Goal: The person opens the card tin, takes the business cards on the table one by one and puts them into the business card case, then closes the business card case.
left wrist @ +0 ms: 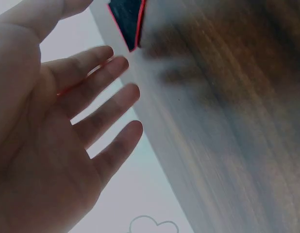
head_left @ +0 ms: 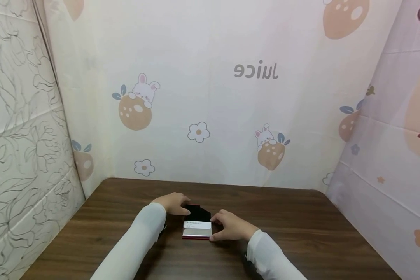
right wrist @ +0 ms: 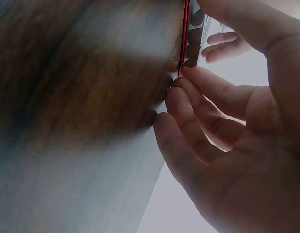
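Observation:
A red-edged business card case (head_left: 197,232) lies opened on the table, its silver part towards me. White cards (head_left: 198,224) with small print show in it, and the black inside of its lid (head_left: 198,213) lies on the far side. My right hand (head_left: 232,226) holds the case's right side, thumb at the near corner and index finger farther back. At the lid's left edge is my left hand (head_left: 173,203), thumb close to the black surface. The left wrist view shows its fingers (left wrist: 108,114) spread and nearly straight, beside the lid's pointed corner.
The dark brown wooden table (head_left: 318,233) stretches to both sides and in front of the case. Behind it hangs a pale printed curtain (head_left: 210,97), with more patterned cloth at the left and right. Long white sleeves cover both forearms.

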Demonstrator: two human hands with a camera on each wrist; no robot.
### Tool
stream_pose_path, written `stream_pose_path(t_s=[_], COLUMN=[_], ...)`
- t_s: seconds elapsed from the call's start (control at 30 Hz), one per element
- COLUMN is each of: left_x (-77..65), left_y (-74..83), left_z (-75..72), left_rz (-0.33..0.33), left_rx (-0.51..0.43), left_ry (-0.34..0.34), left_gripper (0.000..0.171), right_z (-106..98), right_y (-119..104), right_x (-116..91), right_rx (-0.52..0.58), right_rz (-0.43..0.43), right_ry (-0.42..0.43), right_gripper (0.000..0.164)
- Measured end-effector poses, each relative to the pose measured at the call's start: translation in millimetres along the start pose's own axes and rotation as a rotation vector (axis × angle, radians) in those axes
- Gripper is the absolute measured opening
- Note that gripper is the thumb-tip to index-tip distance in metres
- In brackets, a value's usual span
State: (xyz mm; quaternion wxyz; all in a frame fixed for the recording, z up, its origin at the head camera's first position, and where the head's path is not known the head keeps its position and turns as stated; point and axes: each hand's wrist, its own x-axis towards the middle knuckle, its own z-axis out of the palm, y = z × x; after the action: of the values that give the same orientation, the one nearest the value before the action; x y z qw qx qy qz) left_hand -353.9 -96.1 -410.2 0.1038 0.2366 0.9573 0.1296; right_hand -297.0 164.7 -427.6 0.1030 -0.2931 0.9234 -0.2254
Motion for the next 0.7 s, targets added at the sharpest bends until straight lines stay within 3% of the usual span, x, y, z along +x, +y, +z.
stream_pose_path(t_s=[0.17,0.53,0.7], left_x=[8.3,12.2,10.8], left_y=[-3.3,-6.7,-8.0], left_z=[0.3,5.9,4.1], left_rz=[0.014,0.04,0.089], left_rx=[-0.004,-0.036,-0.085], left_ry=[-0.004,0.033,0.092], left_gripper=[0.042,0.037,0.034], right_z=[0.0,1.8,3.7], right_y=[0.5,0.7,3.4], right_x=[1.4,-1.4,-1.7], right_rx=[-0.004,-0.004,-0.003], right_rz=[0.008,0.002,0.005], right_ry=[-0.002,0.006,0.012], right_gripper=[0.056,0.056,0.056])
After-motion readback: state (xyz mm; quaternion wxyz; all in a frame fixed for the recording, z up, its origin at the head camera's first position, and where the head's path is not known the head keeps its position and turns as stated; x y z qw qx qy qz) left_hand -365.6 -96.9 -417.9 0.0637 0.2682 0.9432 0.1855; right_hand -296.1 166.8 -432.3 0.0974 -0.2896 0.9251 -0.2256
